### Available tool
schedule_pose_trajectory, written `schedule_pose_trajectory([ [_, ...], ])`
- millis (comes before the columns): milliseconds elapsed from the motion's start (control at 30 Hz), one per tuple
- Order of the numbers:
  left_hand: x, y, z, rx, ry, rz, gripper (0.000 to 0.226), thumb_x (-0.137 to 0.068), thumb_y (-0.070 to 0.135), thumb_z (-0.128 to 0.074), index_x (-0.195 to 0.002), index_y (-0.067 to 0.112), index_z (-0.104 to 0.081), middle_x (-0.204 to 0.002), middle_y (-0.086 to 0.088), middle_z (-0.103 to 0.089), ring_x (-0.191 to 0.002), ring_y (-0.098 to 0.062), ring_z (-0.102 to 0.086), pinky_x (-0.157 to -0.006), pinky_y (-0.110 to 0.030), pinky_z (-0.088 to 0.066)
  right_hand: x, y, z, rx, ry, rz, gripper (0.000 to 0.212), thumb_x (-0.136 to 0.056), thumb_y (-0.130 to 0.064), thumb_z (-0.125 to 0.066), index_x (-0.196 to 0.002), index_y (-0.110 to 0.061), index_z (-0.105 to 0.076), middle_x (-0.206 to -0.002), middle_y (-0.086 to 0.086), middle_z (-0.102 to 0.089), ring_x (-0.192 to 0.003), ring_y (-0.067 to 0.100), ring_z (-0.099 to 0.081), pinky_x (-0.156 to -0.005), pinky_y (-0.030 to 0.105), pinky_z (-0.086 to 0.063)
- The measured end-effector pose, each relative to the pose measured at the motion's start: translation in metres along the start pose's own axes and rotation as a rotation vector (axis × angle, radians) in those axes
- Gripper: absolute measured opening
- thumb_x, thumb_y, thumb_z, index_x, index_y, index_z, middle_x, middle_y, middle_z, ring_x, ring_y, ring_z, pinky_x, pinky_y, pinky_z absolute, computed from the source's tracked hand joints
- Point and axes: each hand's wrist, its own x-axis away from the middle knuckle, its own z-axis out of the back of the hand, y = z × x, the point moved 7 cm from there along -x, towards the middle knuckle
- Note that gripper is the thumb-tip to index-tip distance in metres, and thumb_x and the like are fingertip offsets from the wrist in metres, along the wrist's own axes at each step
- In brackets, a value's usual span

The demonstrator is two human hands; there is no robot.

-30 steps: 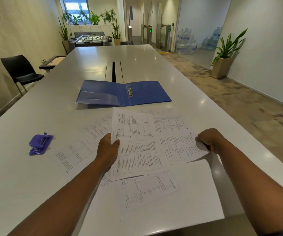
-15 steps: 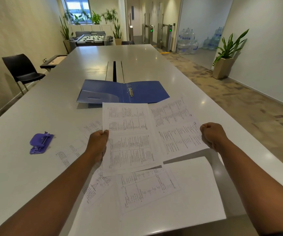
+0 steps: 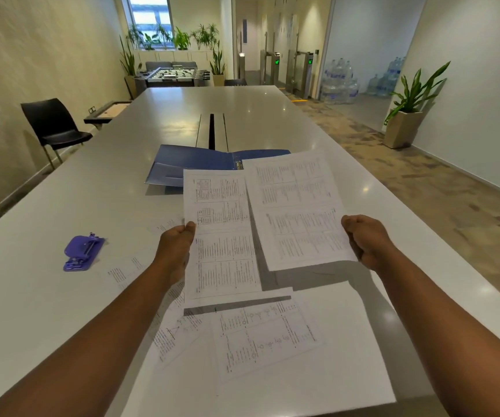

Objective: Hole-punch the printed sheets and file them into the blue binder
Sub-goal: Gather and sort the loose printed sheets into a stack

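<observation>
The left hand (image 3: 176, 251) pinches the left edge of one printed sheet (image 3: 221, 233), thumb on top and fingers curled beneath. The right hand (image 3: 366, 242) is curled round the right edge of a second sheet (image 3: 299, 209). Both pages now hang in the air, tilted up toward the person's face; a second ago they lay low over the pile, the right one barely off the table (image 3: 62, 296). The two sheets have also drawn apart, so a dark shadow shows in the gap between them.

Below the hands more printed pages (image 3: 266, 335) lie scattered by the near edge, one over a large blank sheet (image 3: 348, 356), others fanned out toward the left. The hole punch (image 3: 83, 251), purple, sits untouched toward the left edge, well apart from either hand. The blue binder (image 3: 194, 164) lies open across the middle of the table, its rings (image 3: 238, 165) showing just past the top of the lifted pages, which hide part of its right cover.

To my eye this is gathering: two pages are up, nothing is punched yet, and the rest of the stack waits. Squaring the sheets together seems the next need.
</observation>
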Motion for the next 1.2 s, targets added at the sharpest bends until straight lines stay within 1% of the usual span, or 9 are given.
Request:
schedule_pose_trajectory([
  [100,0.005,0.003,-0.010,0.062,-0.054,0.030,0.027,-0.104,0.032,-0.052,-0.102,0.010,-0.069,-0.087,-0.007,-0.076,-0.060,-0.012,-0.073,-0.060,-0.031,-0.062,0.010,0.005,-0.028,-0.030,-0.085,-0.038,0.034,-0.102,-0.026,-0.059,-0.109,0.007,-0.065,-0.109,0.030,-0.072,-0.106,0.052,-0.067,-0.089,0.057,-0.057],
  [233,0.012,0.008,-0.017,0.103,-0.103,0.036,0.027,-0.104,0.033,-0.053,-0.109,0.012,-0.070,-0.098,-0.007,-0.079,-0.083,-0.026,-0.076,-0.088,-0.052,-0.059,0.024,0.005,-0.066,-0.136,-0.226,-0.074,0.028,-0.105,-0.022,-0.052,-0.106,0.003,-0.062,-0.107,0.021,-0.076,-0.097,0.040,-0.074,-0.083,0.053,-0.062],
  [367,0.018,0.013,-0.022,0.107,-0.119,0.001,0.031,-0.104,0.034,-0.052,-0.114,0.012,-0.070,-0.103,-0.008,-0.078,-0.084,-0.025,-0.077,-0.084,-0.047,-0.061,0.035,0.002,-0.090,-0.190,-0.348,-0.065,0.012,-0.102,-0.013,-0.056,-0.108,-0.003,-0.057,-0.113,0.026,-0.073,-0.092,0.039,-0.075,-0.062,0.041,-0.062],
  [533,0.022,0.014,-0.023,0.121,-0.143,0.000,0.037,-0.105,0.042,-0.047,-0.114,0.014,-0.070,-0.107,-0.012,-0.077,-0.095,-0.034,-0.075,-0.093,-0.059,-0.055,0.038,0.000,-0.108,-0.134,-0.446,-0.045,0.023,-0.104,-0.011,-0.055,-0.126,-0.018,-0.057,-0.112,0.012,-0.077,-0.094,0.035,-0.077,-0.071,0.047,-0.063],
  [633,0.025,0.012,-0.023,0.138,-0.152,0.048,0.046,-0.102,0.055,-0.041,-0.113,0.019,-0.069,-0.103,-0.008,-0.079,-0.091,-0.030,-0.076,-0.086,-0.050,-0.060,0.040,-0.003,-0.112,-0.107,-0.473,-0.012,0.030,-0.103,-0.005,-0.054,-0.130,-0.019,-0.057,-0.115,0.012,-0.076,-0.096,0.035,-0.077,-0.074,0.048,-0.064],
  [733,0.025,0.020,-0.023,-0.024,-0.130,-0.083,0.034,-0.101,0.044,-0.052,-0.119,0.017,-0.063,-0.105,-0.007,-0.077,-0.088,-0.025,-0.077,-0.073,-0.038,-0.062,0.043,-0.008,-0.114,-0.048,-0.491,0.064,0.039,-0.100,-0.003,-0.059,-0.135,-0.019,-0.054,-0.118,0.010,-0.074,-0.099,0.033,-0.075,-0.076,0.045,-0.064],
  [900,0.029,0.035,-0.021,-0.067,-0.106,-0.216,0.028,-0.100,0.035,-0.059,-0.124,0.020,-0.059,-0.112,-0.001,-0.074,-0.095,-0.021,-0.075,-0.084,-0.046,-0.062,0.054,-0.027,-0.115,-0.077,-0.492,0.098,0.021,-0.103,-0.028,-0.058,-0.119,-0.015,-0.061,-0.107,0.006,-0.075,-0.094,0.027,-0.075,-0.062,0.027,-0.060],
  [1000,0.033,0.050,-0.020,-0.084,-0.136,-0.312,0.028,-0.100,0.035,-0.059,-0.125,0.021,-0.060,-0.111,0.002,-0.075,-0.096,-0.020,-0.075,-0.084,-0.046,-0.062,0.052,-0.038,-0.111,-0.078,-0.444,0.105,0.039,-0.103,-0.048,-0.049,-0.111,-0.012,-0.064,-0.101,0.009,-0.077,-0.095,0.031,-0.074,-0.072,0.036,-0.059],
  [1200,0.037,0.071,-0.020,-0.030,-0.185,-0.378,0.026,-0.096,0.021,-0.067,-0.121,0.019,-0.064,-0.113,0.002,-0.076,-0.102,-0.024,-0.074,-0.090,-0.050,-0.059,0.048,-0.065,-0.104,-0.068,-0.453,0.308,0.025,-0.098,-0.009,-0.063,-0.121,-0.017,-0.068,-0.109,0.002,-0.078,-0.101,0.030,-0.074,-0.082,0.049,-0.061],
])
